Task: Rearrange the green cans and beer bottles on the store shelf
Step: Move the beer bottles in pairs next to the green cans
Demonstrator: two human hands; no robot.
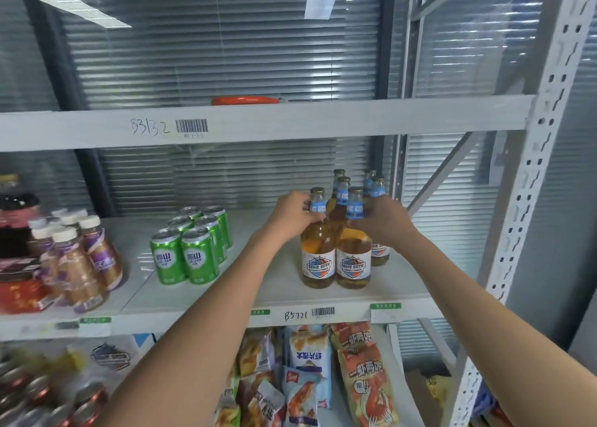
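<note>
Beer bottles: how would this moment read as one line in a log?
left hand on front-left beer bottle neck | right hand on front-right beer bottle neck | green cans untouched, left

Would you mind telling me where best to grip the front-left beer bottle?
Probably by its neck, from the open front-left. The front-left beer bottle stands upright, its body pressed against the neighbouring bottle; only the slim neck is free, where the left hand already closes.

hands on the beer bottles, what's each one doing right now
Left hand: fingers closed around the neck of the front left beer bottle.
Right hand: fingers closed around the neck of the front right beer bottle.
</note>
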